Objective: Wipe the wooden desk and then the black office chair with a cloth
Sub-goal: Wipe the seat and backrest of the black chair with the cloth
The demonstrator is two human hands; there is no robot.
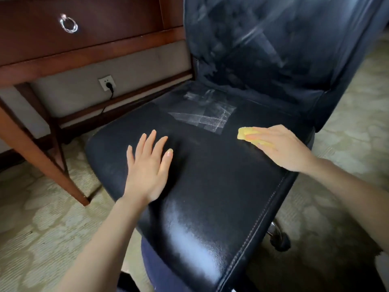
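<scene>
One wooden desk [88, 49] stands at the far left, a ring pull [68, 23] on its drawer and a wall socket [107, 82] below it; nothing is touching it. Next comes the left hand [149, 165], laid flat on the front left of the black office chair [210, 197] seat with its fingers straight and spread, holding nothing, apparently steadying the chair. Toward the backrest, between the hands, is a pale scuffed patch [205, 116]. Just to its right lies the yellow cloth [244, 132], pressed against the seat under the right hand [282, 148], whose fingers lie extended across it, not curled round it; most of the cloth is hidden. The patch lies leftward and slightly rearward of those fingertips, and the right hand is the nearer, so the next stroke probably sweeps left across the seat.
</scene>
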